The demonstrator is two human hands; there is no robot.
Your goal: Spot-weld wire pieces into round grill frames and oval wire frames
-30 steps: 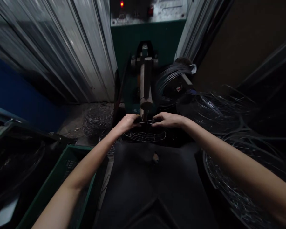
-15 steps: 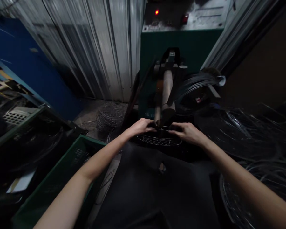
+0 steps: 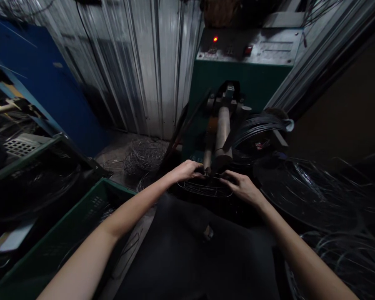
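Note:
An oval wire frame with thin rods across it lies level in front of my body. My left hand grips its left side, fingers closed on the wire. On the other side my right hand pinches the wire at the frame's right part. The far edge of the frame is up against the tip of the lower electrode of a green welding machine. Above it, a thick pale cylinder arm points toward me. Dark shadow hides the exact contact between tip and wire.
Left of me stands a green plastic crate. A tangle of wire lies on the floor beyond it. Coiled wire hangs right of the machine, and loose wire hoops fill the right side. A red lamp glows on the panel.
The view has tilted up, so the machine sits lower in the picture. Both hands still hold the wire frame at the electrode; the frame's near side looks more tilted.

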